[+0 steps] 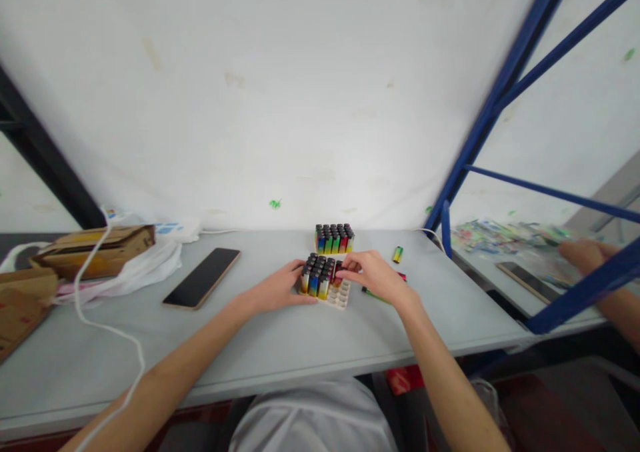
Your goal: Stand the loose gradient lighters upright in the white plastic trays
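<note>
A pale tray (341,297) with round slots stands near the middle of the grey table, its left part filled with upright colourful lighters (314,282). My left hand (281,285) is at the tray's left side, thumb along the front edge and fingers behind, spread around it. My right hand (367,273) has its fingers closed on a red lighter (339,275) standing at the right of the filled rows. Behind is a second block of upright lighters (334,240). Slots at the front right of the near tray hold nothing.
A yellow-green lighter (397,255) lies back right; others lie partly under my right wrist. A phone (203,279), plastic bags and cardboard boxes (107,255) are left. A blue metal frame (470,152) rises at right; beyond it, another person's hand (585,255) is blurred.
</note>
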`<control>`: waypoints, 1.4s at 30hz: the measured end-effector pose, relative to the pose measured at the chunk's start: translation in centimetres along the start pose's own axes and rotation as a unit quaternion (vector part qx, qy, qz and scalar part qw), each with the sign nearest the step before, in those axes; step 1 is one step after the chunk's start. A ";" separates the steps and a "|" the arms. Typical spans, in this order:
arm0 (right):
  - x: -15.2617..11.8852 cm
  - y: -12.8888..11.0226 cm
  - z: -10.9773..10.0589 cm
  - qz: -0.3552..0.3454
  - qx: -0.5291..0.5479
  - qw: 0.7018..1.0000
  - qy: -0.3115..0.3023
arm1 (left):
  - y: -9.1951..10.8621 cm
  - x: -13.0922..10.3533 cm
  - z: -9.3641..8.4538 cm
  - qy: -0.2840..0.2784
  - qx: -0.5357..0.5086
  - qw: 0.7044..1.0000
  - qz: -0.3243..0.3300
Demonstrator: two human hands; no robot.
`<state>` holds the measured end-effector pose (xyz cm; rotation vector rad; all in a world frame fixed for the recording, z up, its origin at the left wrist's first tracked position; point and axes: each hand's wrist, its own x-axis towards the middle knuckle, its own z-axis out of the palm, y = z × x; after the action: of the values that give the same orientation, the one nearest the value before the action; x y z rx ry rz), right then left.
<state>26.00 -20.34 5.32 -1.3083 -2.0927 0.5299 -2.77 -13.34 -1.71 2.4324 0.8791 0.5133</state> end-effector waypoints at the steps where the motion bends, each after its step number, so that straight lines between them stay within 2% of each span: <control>1: 0.1 0.1 0.3 0.011 -0.029 0.999 0.019 | 0.1 0.0 0.0 -0.003 0.001 1.000 -0.002; 3: 0.3 0.2 0.8 0.032 -0.082 0.995 0.049 | 0.1 0.0 -0.1 -0.008 0.002 1.000 -0.007; 5: 0.4 0.0 0.7 0.035 -0.100 0.993 0.050 | 0.2 0.0 -0.2 -0.011 0.004 1.000 -0.007; 8: -0.2 0.0 -1.3 0.013 -0.090 0.995 0.044 | 0.3 0.0 -0.2 -0.006 0.000 1.000 -0.003; 10: -0.8 0.5 -3.4 0.023 -0.101 0.992 0.073 | 0.4 0.0 -0.3 -0.002 -0.005 1.000 0.002; 12: -1.6 1.8 -5.6 0.057 -0.124 0.985 0.106 | 0.5 0.0 -0.3 -0.002 -0.007 1.000 0.004; 14: -2.4 3.5 -7.5 0.102 -0.156 0.976 0.111 | 0.7 0.0 -0.4 -0.007 -0.005 1.000 0.000; 19: -4.2 8.1 -10.0 0.205 -0.183 0.960 0.056 | 0.8 -0.1 -0.5 -0.003 -0.007 1.000 -0.004; 22: -4.8 9.8 -10.3 0.229 -0.150 0.962 -0.004 | 0.7 0.0 -0.5 -0.003 -0.009 1.000 -0.003; 26: -4.9 11.0 -10.0 0.240 -0.108 0.962 -0.075 | 0.4 0.0 -0.5 -0.011 0.002 1.000 -0.005; 32: -4.1 11.4 -8.7 0.239 -0.145 0.954 -0.109 | 0.1 0.0 -0.3 -0.005 0.007 1.000 0.004; 35: -3.9 11.4 -8.4 0.236 -0.160 0.953 -0.102 | 0.2 0.0 -0.3 0.001 -0.002 1.000 0.001; 38: -3.7 11.4 -8.4 0.201 -0.126 0.969 -0.070 | 0.4 0.0 -0.4 0.002 -0.007 1.000 -0.001; 42: -3.1 10.7 -8.0 0.127 0.006 0.989 0.078 | 0.7 0.0 -0.5 -0.003 -0.004 1.000 -0.007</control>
<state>39.54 -18.36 3.74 -1.5670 -1.8052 0.5273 -2.69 -13.66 -0.89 2.4187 0.8896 0.5036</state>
